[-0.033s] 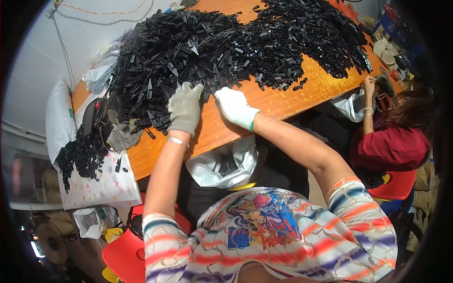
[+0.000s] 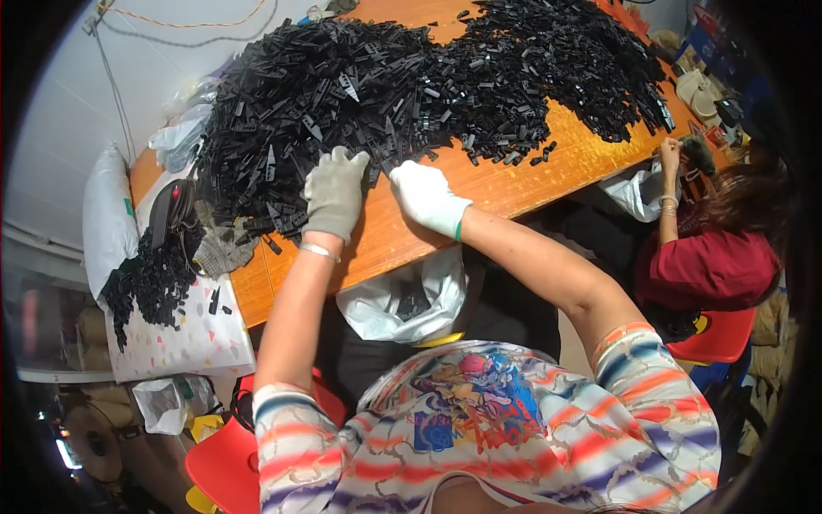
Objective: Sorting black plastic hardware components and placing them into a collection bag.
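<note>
We are working at the near edge of a large heap of small black plastic parts [image 2: 402,94], which is spreading across most of the orange wooden worktop [image 2: 522,184]. Our left hand [image 2: 334,193], in a grey glove, is lying flat on the heap's fringe, fingers together, and we cannot tell whether it is pinching a part. Our right hand [image 2: 425,197], in a white glove, is curling its grip at the pile's edge; what it is clamping, if anything, is hidden.

We are judging that loose parts are likely to slide off the worktop's near edge, since the pile is sitting close to it. A white plastic bag [image 2: 402,300] is hanging below, but parts could miss it. At the left, more black parts [image 2: 154,278] are already spilling over a patterned sheet [image 2: 193,343]. A seated person in red [image 2: 711,265] is working at the far right.
</note>
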A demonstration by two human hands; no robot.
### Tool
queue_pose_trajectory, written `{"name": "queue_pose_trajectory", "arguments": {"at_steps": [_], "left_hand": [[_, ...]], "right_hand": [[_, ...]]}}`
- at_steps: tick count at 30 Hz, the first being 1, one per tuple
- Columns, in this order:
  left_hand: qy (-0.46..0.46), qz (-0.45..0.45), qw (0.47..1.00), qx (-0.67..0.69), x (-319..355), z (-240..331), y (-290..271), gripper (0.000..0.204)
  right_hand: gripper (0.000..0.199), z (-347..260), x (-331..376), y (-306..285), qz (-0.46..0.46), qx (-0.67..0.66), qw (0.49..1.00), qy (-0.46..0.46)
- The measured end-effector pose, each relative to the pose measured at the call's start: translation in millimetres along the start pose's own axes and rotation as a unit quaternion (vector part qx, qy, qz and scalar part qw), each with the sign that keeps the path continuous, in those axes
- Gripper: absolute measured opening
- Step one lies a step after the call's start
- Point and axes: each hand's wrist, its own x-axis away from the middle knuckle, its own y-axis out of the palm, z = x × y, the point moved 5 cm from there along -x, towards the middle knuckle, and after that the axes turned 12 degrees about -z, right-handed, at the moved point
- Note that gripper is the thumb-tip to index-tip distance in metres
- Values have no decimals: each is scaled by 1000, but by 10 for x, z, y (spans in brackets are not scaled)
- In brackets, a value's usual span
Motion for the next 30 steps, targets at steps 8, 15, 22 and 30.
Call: {"name": "queue_pose_trajectory", "arguments": {"at_steps": [8, 15, 22, 30], "left_hand": [[80, 3, 994, -70, -189, -21, 88, 11], [121, -6, 991, -56, -103, 76, 148, 11], [132, 42, 987, 82, 116, 124, 3, 15], [-49, -10, 708, 705, 482, 139, 237, 28]], "right_hand": [[8, 53, 255, -131, -26, -69, 997, -16], [15, 23, 382, -207, -74, -167, 983, 0], [21, 49, 479, -283, -102, -247, 963, 39], [26, -102, 571, -410, -76, -506, 858, 28]]}}
